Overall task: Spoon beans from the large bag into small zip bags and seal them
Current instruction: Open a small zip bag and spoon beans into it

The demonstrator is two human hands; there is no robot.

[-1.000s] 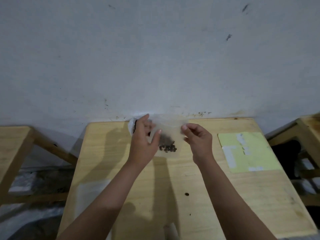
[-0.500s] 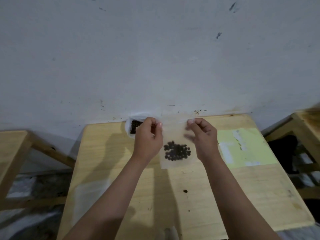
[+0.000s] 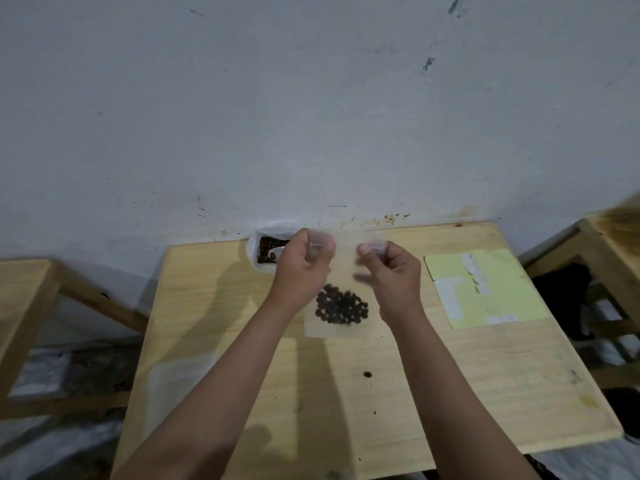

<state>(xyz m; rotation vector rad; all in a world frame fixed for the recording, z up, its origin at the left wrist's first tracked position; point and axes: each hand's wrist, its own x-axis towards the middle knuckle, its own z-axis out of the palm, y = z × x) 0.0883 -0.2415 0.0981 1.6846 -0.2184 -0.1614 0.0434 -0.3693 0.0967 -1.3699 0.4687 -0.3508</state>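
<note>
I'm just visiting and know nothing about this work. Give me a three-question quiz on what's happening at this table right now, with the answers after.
1. True or false: both hands pinch the top edge of the small bag.
2. Where do the beans sit in that bag? A) at the top B) at the bottom C) spilled out
3. What lies at the table's right side?

Key
1. True: the left hand and the right hand each pinch a top corner.
2. B. One stray bean lies on the table nearer the person.
3. A yellow-green sheet. The large bag is at the back by the wall.
</note>
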